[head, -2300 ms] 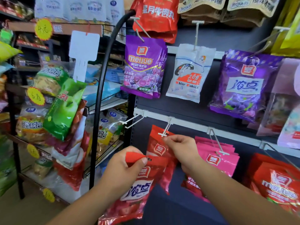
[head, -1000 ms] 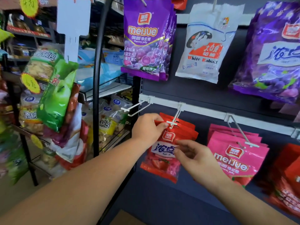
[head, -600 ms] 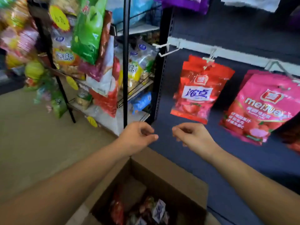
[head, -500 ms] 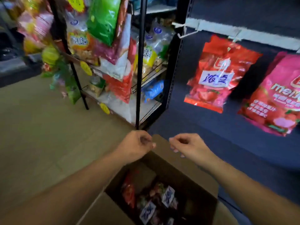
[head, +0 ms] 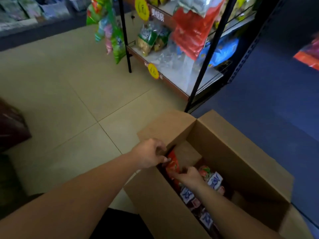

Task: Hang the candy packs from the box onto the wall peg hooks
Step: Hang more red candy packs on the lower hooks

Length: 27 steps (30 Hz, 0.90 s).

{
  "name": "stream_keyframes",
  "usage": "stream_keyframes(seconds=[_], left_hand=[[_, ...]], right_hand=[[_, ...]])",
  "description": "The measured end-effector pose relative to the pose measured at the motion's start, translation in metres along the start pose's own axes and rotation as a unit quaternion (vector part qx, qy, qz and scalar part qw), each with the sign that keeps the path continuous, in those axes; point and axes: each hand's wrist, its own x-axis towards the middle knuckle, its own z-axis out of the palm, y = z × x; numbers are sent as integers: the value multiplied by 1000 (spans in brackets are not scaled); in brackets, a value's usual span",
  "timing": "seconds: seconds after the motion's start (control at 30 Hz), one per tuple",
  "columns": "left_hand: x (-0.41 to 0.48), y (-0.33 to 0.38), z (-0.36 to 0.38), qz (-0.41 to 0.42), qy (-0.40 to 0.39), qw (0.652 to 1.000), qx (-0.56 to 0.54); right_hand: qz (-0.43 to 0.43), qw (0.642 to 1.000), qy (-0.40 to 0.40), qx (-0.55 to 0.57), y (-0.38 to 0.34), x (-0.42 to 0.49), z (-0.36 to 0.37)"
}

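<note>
An open cardboard box (head: pixel 241 163) stands on the floor at lower right, with several red candy packs (head: pixel 209 183) inside. One red pack (head: pixel 173 163) stands upright at the box's near left corner. My left hand (head: pixel 149 155) pinches its top edge at the rim. My right hand (head: pixel 189 175) is inside the box with its fingers on the same pack's lower part. The hung red packs (head: pixel 308 57) show only as a blurred corner at the right edge; the peg hooks are out of view.
A black wire rack (head: pixel 203 54) with snack bags and yellow price tags stands behind the box. The dark blue wall panel (head: pixel 276 94) runs along the right. Beige floor tiles (head: pixel 69 94) lie to the left, with a dark object (head: pixel 12 125) at the left edge.
The view has tilted down from the wall hooks to the box. Both hands let go of the hung pack, dropped into the box and took hold of a red pack.
</note>
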Motion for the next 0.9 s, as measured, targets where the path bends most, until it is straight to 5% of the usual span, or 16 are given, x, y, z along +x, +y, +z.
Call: stream_keyframes(seconds=[0.2,0.43,0.53,0.67,0.77,0.9], left_hand=[[4,-7,12,27,-3,998,51],[10,17,19,2,76,996,53],[14,45,21,-36,76,989,-124],[21,84,18,-79,-74,866,-488],[24,103,13,-52,-82,837,-538],[26,109,11,-40,31,898,-437]], right_hand=[[-52,992,58,-101,30,29,16],[-107,975,132,142,8,-24,-48],[-141,949,60,275,-9,-76,-99],[-169,893,-64,412,-12,-121,-141],[-153,902,-59,398,0,-119,-149],[-81,967,100,218,31,-85,-143]])
